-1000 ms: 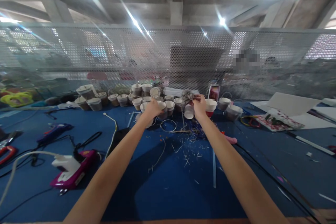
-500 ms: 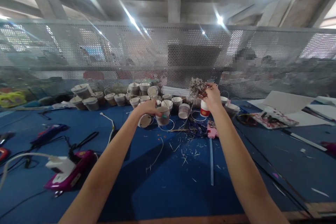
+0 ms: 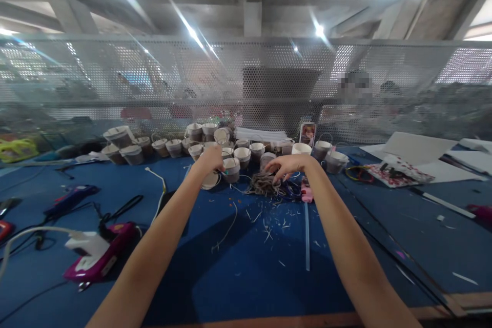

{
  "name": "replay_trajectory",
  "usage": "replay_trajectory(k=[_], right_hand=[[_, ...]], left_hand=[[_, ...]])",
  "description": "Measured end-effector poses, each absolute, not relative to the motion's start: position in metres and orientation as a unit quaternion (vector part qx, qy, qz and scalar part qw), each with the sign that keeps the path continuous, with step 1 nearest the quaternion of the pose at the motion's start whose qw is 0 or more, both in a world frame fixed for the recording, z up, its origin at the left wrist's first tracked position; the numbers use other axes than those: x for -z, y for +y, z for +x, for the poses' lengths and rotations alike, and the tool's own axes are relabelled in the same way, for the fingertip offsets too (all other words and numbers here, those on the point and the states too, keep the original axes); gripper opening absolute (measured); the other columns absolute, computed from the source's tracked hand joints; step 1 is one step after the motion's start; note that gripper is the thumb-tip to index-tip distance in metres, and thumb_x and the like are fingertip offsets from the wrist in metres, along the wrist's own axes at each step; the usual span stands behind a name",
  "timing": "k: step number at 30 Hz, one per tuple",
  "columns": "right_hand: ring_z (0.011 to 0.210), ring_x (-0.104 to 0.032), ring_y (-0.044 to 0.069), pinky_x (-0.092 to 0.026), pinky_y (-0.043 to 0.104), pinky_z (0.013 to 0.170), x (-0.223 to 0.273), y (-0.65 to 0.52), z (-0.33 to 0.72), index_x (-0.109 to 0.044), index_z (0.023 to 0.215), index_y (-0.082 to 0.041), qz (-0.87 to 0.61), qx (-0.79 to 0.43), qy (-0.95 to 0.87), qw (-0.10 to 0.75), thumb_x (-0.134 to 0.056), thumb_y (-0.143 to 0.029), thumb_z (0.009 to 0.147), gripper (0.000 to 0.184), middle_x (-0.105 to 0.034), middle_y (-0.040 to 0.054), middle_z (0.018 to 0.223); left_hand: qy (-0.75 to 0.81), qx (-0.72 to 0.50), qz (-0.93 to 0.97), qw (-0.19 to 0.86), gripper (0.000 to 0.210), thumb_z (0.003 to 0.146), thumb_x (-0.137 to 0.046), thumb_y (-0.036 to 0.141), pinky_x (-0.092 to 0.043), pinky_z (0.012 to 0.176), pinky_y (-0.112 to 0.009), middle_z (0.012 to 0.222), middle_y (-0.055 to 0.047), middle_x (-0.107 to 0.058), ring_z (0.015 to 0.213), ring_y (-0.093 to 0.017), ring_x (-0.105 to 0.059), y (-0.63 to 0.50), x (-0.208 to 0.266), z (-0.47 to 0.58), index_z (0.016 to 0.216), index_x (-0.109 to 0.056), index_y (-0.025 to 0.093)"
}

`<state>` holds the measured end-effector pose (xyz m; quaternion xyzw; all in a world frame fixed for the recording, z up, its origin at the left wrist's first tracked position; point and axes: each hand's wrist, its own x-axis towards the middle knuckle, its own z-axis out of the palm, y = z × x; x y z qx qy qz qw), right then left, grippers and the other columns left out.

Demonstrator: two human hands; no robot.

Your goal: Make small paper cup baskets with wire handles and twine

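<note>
My left hand (image 3: pixel 210 158) is closed among the small buckets, beside a grey-and-white bucket (image 3: pixel 231 171) with a thin handle. A bit of green shows at its fingertips; what it grips is mostly hidden. My right hand (image 3: pixel 287 165) is open, fingers spread and bent downward, just above a shaggy grey-brown bundle of cord (image 3: pixel 265 184) on the blue table. Whether a fingertip still touches the bundle I cannot tell. Behind that hand stands a white-rimmed cup (image 3: pixel 302 148). Close by, a pink glue gun (image 3: pixel 306 192) has a long clear stick (image 3: pixel 307 236) extending from it.
Several more small buckets (image 3: pixel 132 154) line the back of the table before a perforated metal screen (image 3: pixel 215 77). A purple power strip (image 3: pixel 102 261) with cables lies at left. White sheets (image 3: pixel 415 148) and a patterned bag (image 3: pixel 400 171) are at right. Thin scraps litter the middle.
My right hand has moved down and left from the back of the table, set down the cord bundle and opened. My left hand has shifted only slightly.
</note>
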<state>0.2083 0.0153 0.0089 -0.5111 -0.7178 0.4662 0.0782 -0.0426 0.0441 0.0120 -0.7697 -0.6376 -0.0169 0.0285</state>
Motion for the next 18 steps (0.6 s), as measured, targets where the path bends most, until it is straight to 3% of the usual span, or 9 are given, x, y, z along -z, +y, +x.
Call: replay_trajectory(k=[2,6,8,10,12,14,18], right_hand=[[0.084,-0.060,0.017,-0.049,0.026,0.065,-0.011,0.018,0.214,-0.062,0.095,-0.022,-0.488,-0.463,-0.730,0.117,-0.066,-0.018,0.058,0.038,-0.061,0.0046,0.108],[0.085,-0.060,0.019,-0.048,0.029,0.070,-0.004,0.030,0.215,-0.061,0.089,-0.017,-0.583,-0.333,-0.671,0.314,-0.051,-0.029,0.072,0.024,-0.065,0.0079,0.097],[0.094,-0.058,0.024,-0.045,0.033,0.078,0.008,0.038,0.207,-0.060,0.091,-0.014,-0.667,-0.187,-0.609,0.385,-0.048,-0.035,0.074,0.030,-0.064,0.0117,0.097],[0.107,-0.050,0.031,-0.037,0.040,0.089,0.026,0.045,0.196,-0.055,0.102,-0.008,-0.730,-0.086,-0.551,0.396,-0.052,-0.043,0.071,0.047,-0.058,0.0195,0.108],[0.114,-0.042,0.038,-0.031,0.045,0.093,0.046,0.052,0.186,-0.050,0.108,-0.001,-0.751,-0.129,-0.525,0.378,-0.057,-0.052,0.066,0.066,-0.050,0.0273,0.117],[0.113,-0.043,0.041,-0.032,0.046,0.092,0.064,0.058,0.181,-0.048,0.110,0.003,-0.744,-0.195,-0.513,0.381,-0.061,-0.052,0.061,0.074,-0.048,0.0305,0.117],[0.102,-0.053,0.037,-0.043,0.039,0.080,0.083,0.068,0.186,-0.054,0.101,0.000,-0.720,-0.248,-0.512,0.397,-0.068,-0.045,0.056,0.065,-0.057,0.0269,0.107]], left_hand=[[-0.624,0.022,-0.779,0.054,0.062,0.053,-0.071,0.021,-0.043,0.078,-0.030,0.113,-0.023,-0.055,0.105,-0.031,-0.052,0.033,-0.019,-0.040,0.108,-0.049,0.005],[-0.590,-0.021,-0.804,0.078,0.055,0.054,-0.071,0.023,-0.044,0.075,-0.031,0.106,-0.021,-0.059,0.101,-0.031,-0.055,0.015,-0.029,-0.035,0.103,-0.053,0.006],[-0.585,-0.038,-0.807,0.073,0.051,0.056,-0.069,0.025,-0.045,0.074,-0.031,0.102,-0.019,-0.062,0.098,-0.031,-0.057,0.009,-0.031,-0.032,0.102,-0.054,0.008],[-0.599,-0.030,-0.797,0.070,0.057,0.058,-0.068,0.028,-0.044,0.075,-0.032,0.105,-0.020,-0.061,0.100,-0.032,-0.056,0.005,-0.033,-0.029,0.108,-0.050,0.008],[-0.616,-0.007,-0.785,0.066,0.067,0.061,-0.066,0.032,-0.043,0.077,-0.034,0.112,-0.023,-0.057,0.104,-0.033,-0.054,0.002,-0.033,-0.026,0.118,-0.042,0.007],[-0.619,0.005,-0.784,0.053,0.072,0.064,-0.063,0.035,-0.043,0.077,-0.035,0.118,-0.025,-0.052,0.107,-0.034,-0.052,0.001,-0.034,-0.024,0.124,-0.035,0.006],[-0.599,0.003,-0.800,0.033,0.068,0.064,-0.061,0.036,-0.044,0.074,-0.033,0.115,-0.023,-0.055,0.103,-0.033,-0.054,0.001,-0.034,-0.024,0.121,-0.038,0.007]])
